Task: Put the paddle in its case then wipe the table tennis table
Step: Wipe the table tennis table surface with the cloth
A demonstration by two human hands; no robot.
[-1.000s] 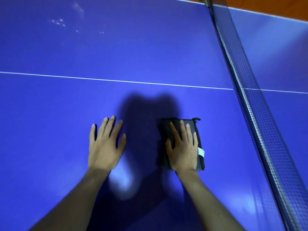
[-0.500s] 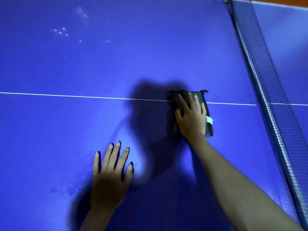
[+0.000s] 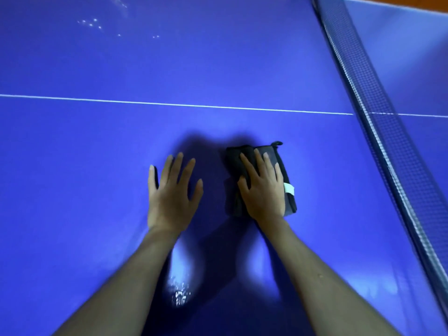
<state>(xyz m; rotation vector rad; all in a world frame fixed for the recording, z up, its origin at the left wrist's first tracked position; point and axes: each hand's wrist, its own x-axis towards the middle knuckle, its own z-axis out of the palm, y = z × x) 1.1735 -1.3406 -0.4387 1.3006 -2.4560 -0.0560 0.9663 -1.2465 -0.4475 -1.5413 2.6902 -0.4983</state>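
We press the folded cloth (image 3: 263, 177) flat under our right hand (image 3: 263, 194), fingers straight and spread, near the net (image 3: 388, 151). Left hand (image 3: 169, 197) rests splayed on the table (image 3: 97, 154). Risk: the cloth bunches or snags the net.

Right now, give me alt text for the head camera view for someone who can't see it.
A person's right hand presses flat on a folded dark cloth on a blue table tennis table, while the left hand rests flat beside it. The net runs along the right; water droplets glisten near the forearms.
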